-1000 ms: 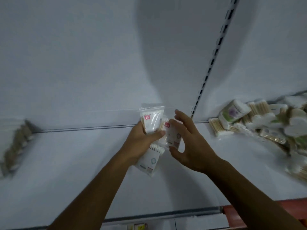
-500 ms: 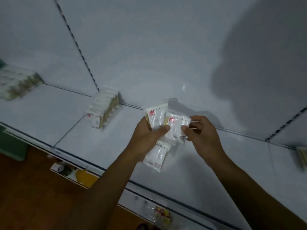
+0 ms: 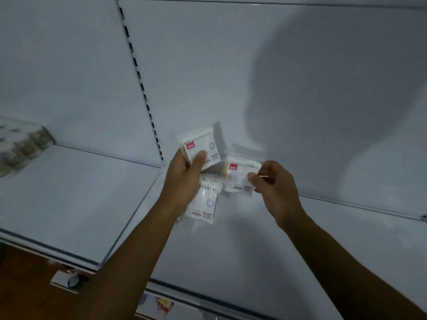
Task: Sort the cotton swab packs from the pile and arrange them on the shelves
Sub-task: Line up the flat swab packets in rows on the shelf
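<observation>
Fingers [image 3: 201, 158] of my left hand [image 3: 184, 181] clamp two swab packs [image 3: 200, 150]; right-hand fingers [image 3: 253, 179] pinch a third pack [image 3: 240, 175] just beside. Sorting step; next I'd set them on the shelf [image 3: 69, 199] below.

White packs [image 3: 200, 150], seemingly red-labelled

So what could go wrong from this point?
The left hand grips several packs fanned loosely; the lowest pack hangs below the palm and might slip. The right hand only pinches one pack by its edge, so pulling it free could drag the others out over the shelf.
</observation>
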